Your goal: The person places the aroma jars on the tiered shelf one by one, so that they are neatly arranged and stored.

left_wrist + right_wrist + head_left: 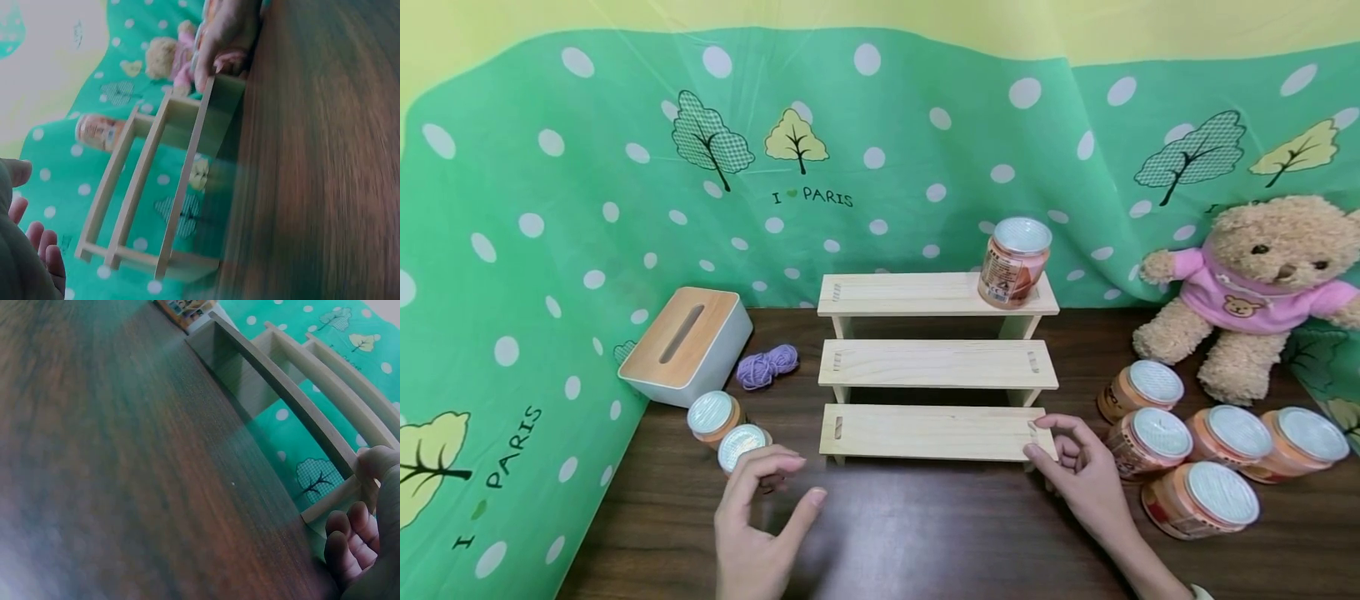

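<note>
A three-tier wooden shelf point(938, 364) stands on the dark table, with one jar with a silver lid point(1015, 262) at the right of its top tier. My right hand point(1086, 475) grips the right end of the lowest tier, thumb on the board's edge; in the right wrist view the other fingers point(337, 550) curl beside the shelf's leg. Left of the shelf, my left hand point(756, 521) is held with thumb and fingers spread apart and nothing between them. Two lidded jars point(713, 415) stand just beyond it; the fingers partly hide the nearer one.
A tissue box with a wooden top point(688, 342) stands at the left, beside a bundle of purple yarn point(767, 367). Several jars point(1198, 500) cluster to the right, in front of a teddy bear point(1255, 292) in a pink top. Green dotted cloth point(880, 167) hangs behind.
</note>
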`<state>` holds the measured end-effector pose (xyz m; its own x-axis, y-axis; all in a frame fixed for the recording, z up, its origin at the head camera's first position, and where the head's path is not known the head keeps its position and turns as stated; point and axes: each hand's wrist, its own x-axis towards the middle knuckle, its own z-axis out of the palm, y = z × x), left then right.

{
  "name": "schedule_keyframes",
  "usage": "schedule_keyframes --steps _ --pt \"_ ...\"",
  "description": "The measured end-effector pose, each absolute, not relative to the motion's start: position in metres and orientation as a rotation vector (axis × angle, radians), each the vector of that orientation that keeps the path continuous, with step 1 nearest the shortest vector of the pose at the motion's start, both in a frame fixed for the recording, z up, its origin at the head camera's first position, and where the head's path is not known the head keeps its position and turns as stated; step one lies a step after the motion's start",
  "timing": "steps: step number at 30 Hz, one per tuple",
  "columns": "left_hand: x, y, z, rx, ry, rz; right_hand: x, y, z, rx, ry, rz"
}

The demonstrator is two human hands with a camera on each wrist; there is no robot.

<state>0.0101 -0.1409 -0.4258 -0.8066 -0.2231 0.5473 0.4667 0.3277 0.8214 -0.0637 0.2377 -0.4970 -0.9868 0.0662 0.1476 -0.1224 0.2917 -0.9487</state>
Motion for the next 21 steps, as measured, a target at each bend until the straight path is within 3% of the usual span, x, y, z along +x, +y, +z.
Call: schedule_keyframes --steps 21 --pt "0.005 -0.184 -0.441 0.346 -1.980 -1.271 -0.064 0.239 -0.498 0.051 -2.397 1.779"
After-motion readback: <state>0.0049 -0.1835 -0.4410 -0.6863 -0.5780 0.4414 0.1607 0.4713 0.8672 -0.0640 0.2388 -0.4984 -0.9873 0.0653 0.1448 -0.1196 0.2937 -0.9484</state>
